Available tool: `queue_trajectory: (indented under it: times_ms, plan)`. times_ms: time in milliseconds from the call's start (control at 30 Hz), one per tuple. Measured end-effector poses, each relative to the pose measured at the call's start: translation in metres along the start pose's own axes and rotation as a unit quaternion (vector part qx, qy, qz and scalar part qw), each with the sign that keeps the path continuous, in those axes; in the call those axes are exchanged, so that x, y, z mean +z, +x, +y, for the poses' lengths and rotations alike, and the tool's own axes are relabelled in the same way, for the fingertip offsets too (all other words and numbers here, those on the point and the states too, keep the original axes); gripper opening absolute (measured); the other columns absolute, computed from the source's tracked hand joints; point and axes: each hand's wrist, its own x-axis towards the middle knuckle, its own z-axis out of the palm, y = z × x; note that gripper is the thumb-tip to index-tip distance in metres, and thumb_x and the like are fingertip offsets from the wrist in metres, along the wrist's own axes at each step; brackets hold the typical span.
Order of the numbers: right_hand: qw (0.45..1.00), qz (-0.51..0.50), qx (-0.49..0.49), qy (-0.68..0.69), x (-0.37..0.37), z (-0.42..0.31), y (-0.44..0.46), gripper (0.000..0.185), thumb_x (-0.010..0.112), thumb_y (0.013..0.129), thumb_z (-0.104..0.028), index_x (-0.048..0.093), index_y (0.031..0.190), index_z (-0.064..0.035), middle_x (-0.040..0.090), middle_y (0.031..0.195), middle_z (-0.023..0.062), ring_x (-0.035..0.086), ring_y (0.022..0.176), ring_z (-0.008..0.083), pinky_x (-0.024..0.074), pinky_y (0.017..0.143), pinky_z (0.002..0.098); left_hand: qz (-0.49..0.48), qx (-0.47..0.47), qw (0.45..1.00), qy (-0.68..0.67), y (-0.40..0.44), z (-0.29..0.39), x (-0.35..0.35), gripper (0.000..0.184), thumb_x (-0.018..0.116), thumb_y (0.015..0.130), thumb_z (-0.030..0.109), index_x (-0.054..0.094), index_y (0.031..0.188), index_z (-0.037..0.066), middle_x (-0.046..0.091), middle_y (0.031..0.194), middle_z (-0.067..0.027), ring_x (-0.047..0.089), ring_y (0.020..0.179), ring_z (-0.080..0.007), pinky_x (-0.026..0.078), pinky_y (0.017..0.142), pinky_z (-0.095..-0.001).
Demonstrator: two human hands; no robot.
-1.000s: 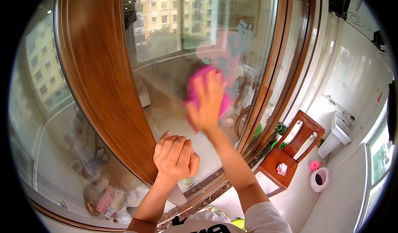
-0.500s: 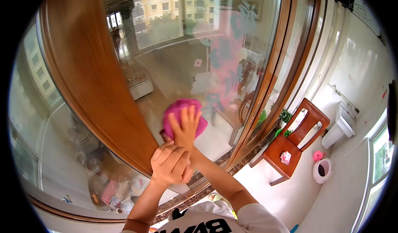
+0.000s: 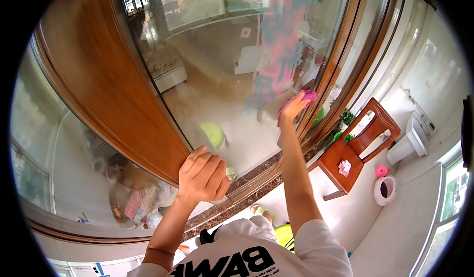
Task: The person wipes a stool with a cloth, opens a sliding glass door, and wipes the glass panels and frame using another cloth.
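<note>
My right hand (image 3: 293, 108) is closed on a magenta cloth (image 3: 309, 96), which it presses at the right side of the glass pane (image 3: 207, 84), beside the wooden frame. Part of the cloth is hidden behind the hand. My left hand (image 3: 203, 174) has its fingers curled round the edge of the brown wooden door frame (image 3: 94, 70), low on the pane. Faded pink and blue lettering (image 3: 276, 55) marks the right half of the glass.
On the right, a wooden chair (image 3: 345, 171) with a crumpled tissue (image 3: 344, 167) stands by a potted plant (image 3: 347, 119). Behind it are a white washbasin (image 3: 411, 139) and a pink-white bin (image 3: 385, 190). A marble sill (image 3: 256, 193) runs below the door.
My right hand has swept the cloth rightward and slightly up, from the pane's lower left to its right edge. My left hand stays at the frame. The head view has shifted slightly.
</note>
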Motion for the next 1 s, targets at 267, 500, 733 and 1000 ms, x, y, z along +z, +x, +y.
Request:
queue_trajectory:
  times_ms: [267, 500, 733, 1000]
  plan:
    - [0.919, -0.142, -0.361, -0.067, 0.014, -0.008, -0.219, 0.075, 0.041, 0.101, -0.044, 0.022, 0.158, 0.0003, 0.01, 0.164, 0.0308, 0.005, 0.153, 0.0477, -0.0002, 0.12, 0.0628, -0.052, 0.0, 0.999, 0.0, -0.004, 0.005, 0.003, 0.023, 0.063, 0.062, 0.009, 0.069, 0.082, 0.001, 0.066, 0.083, -0.0098, 0.064, 0.08, -0.0248, 0.054, 0.091, -0.0424]
    - [0.999, -0.004, -0.04, 0.034, -0.002, 0.032, -0.099, 0.077, 0.034, 0.105, -0.047, 0.01, 0.16, 0.0006, 0.007, 0.166, 0.0262, 0.007, 0.155, 0.0366, 0.0019, 0.125, 0.0472, -0.027, -0.001, 1.0, -0.01, -0.031, 0.008, -0.019, 0.024, 0.06, 0.063, 0.012, 0.07, 0.082, 0.0, 0.067, 0.084, -0.0101, 0.065, 0.081, -0.0243, 0.057, 0.086, -0.0403]
    - [0.87, -0.258, -0.417, -0.051, -0.014, 0.068, -0.275, 0.055, 0.066, 0.084, -0.044, 0.063, 0.13, -0.0151, 0.032, 0.153, 0.0292, 0.019, 0.148, 0.0528, 0.0023, 0.116, 0.0724, -0.05, 0.0, 0.999, -0.004, -0.056, 0.005, -0.015, 0.024, 0.058, 0.066, 0.011, 0.071, 0.083, 0.0, 0.068, 0.087, -0.0105, 0.066, 0.084, -0.025, 0.058, 0.085, -0.0407]
    - [0.989, -0.008, -0.144, 0.042, -0.026, 0.137, -0.136, 0.082, 0.045, 0.1, -0.053, 0.024, 0.155, 0.0043, 0.029, 0.158, 0.0278, 0.031, 0.144, 0.0433, 0.0174, 0.123, 0.0518, -0.084, -0.035, 0.996, -0.023, -0.074, 0.017, -0.012, 0.028, 0.059, 0.063, 0.006, 0.071, 0.087, 0.0, 0.069, 0.091, -0.0117, 0.066, 0.087, -0.0266, 0.058, 0.088, -0.0426]
